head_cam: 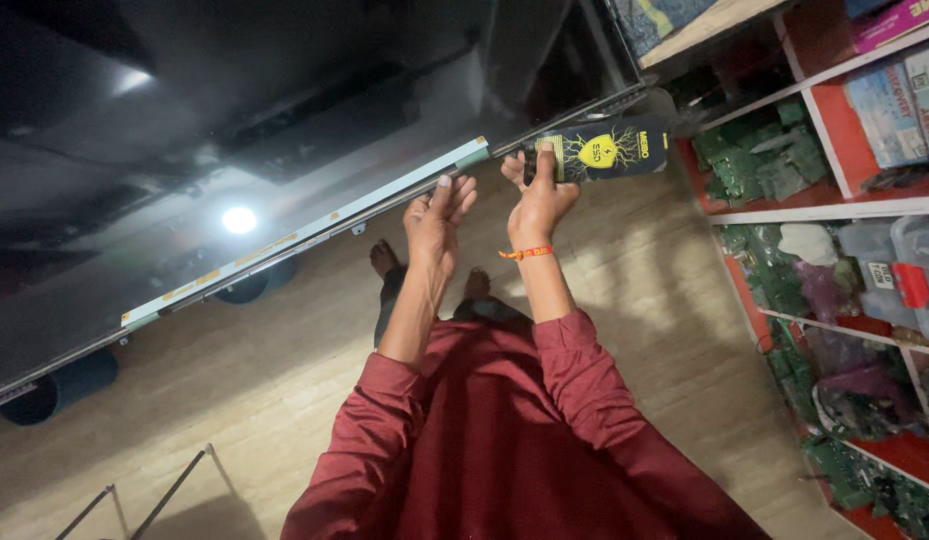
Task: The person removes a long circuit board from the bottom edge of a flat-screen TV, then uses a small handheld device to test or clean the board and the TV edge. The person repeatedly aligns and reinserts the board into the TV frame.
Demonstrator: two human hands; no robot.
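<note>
1. Head view: a big dark panel (234, 120) fills the upper left, tilted, its glossy face throwing back a bright spot of light.
2. Along its lower edge runs a pale strip (304, 235), from far left up to a greenish end near the hands.
3. The left hand (436, 215) is raised at that edge, just right of the strip's end. Its fingers are loosely curled, fingertips up at the panel edge. I cannot tell whether it grips anything.
4. The right hand (537, 195) is beside it, close but apart. It is closed round the left end of a black pouch (604, 150) with a yellow emblem, thumb laid over the front.
5. The pouch sticks out to the right from that hand, lying along the panel's lower edge near its right corner.
6. An orange thread (525, 253) circles the right wrist. Both sleeves (504, 430) are dark red.
7. Bare feet (384, 258) show on the pale tiled floor (234, 400) beneath the hands.
8. Two dark round supports (69, 385) sit under the panel at left.
9. At right, red shelves (834, 140) hold green circuit boards (759, 165), plastic tubs and boxes.
</note>
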